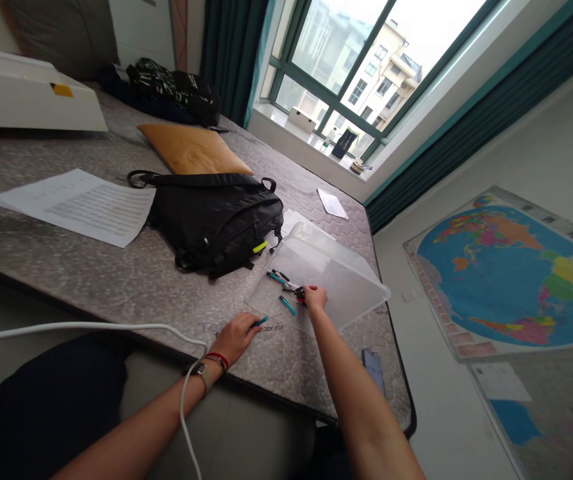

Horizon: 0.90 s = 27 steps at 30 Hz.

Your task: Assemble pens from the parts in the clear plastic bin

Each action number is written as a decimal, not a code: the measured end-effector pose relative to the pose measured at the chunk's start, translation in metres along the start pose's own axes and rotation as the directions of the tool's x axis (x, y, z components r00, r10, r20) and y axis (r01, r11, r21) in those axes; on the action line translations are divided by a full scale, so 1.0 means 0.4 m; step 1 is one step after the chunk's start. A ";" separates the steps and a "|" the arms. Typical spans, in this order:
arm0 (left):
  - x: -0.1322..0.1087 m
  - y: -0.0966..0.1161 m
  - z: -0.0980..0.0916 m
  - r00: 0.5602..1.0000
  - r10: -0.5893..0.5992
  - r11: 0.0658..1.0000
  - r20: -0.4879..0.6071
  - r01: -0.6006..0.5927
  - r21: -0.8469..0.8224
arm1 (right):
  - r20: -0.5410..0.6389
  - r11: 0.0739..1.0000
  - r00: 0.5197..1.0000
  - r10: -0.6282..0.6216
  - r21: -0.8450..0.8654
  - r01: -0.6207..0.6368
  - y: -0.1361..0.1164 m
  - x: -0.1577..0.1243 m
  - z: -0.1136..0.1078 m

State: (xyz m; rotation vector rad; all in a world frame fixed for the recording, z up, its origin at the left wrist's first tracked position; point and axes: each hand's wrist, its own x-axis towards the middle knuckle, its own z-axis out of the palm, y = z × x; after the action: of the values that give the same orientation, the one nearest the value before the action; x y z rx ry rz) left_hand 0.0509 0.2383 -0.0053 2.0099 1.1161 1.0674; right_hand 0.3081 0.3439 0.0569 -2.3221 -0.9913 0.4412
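My left hand (239,335) rests on the grey mattress (116,280) near its front edge, fingers closed round a thin teal pen (261,321). My right hand (315,297) reaches into a shallow clear plastic tray (336,267) and pinches a small dark and red object (299,294) that I cannot name. Several teal and black pens (281,278) lie loose in the tray just left of that hand, and another teal pen (288,306) lies below them.
A black bag (211,213) sits just behind the tray, with an orange cushion (191,150) behind it. Printed sheets (79,203) lie at left. A white cable (116,328) runs across to my left wrist. A world map (516,273) lies on the floor at right.
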 end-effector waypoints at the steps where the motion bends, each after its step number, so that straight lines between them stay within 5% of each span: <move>1: 0.000 0.000 0.000 1.000 0.001 1.000 -0.003 -0.001 -0.003 | 0.000 1.000 1.000 -0.011 0.025 0.011 -0.005 -0.008 -0.004; 5: 0.000 0.000 -0.001 1.000 0.006 1.000 -0.020 -0.006 -0.012 | 0.067 0.975 0.994 -0.085 0.213 0.069 -0.018 -0.072 -0.034; 10: -0.001 0.001 -0.002 1.000 0.004 1.000 -0.020 -0.004 -0.001 | 0.293 0.788 0.915 -0.277 0.615 0.041 -0.013 -0.214 -0.108; 16: -0.002 0.003 -0.001 1.000 -0.009 1.000 -0.012 0.009 0.010 | 0.308 0.732 0.877 -0.369 0.678 0.071 -0.027 -0.329 -0.173; 27: -0.004 0.006 -0.003 1.000 -0.014 1.000 -0.024 0.013 -0.022 | 0.172 0.706 0.864 -0.473 0.660 0.255 -0.060 -0.378 -0.199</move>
State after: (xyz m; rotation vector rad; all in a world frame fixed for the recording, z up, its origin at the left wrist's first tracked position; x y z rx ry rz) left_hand 0.0504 0.2361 -0.0033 1.9752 1.1239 1.0946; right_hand 0.2329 0.2162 0.1454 -1.4278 -1.2131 0.8621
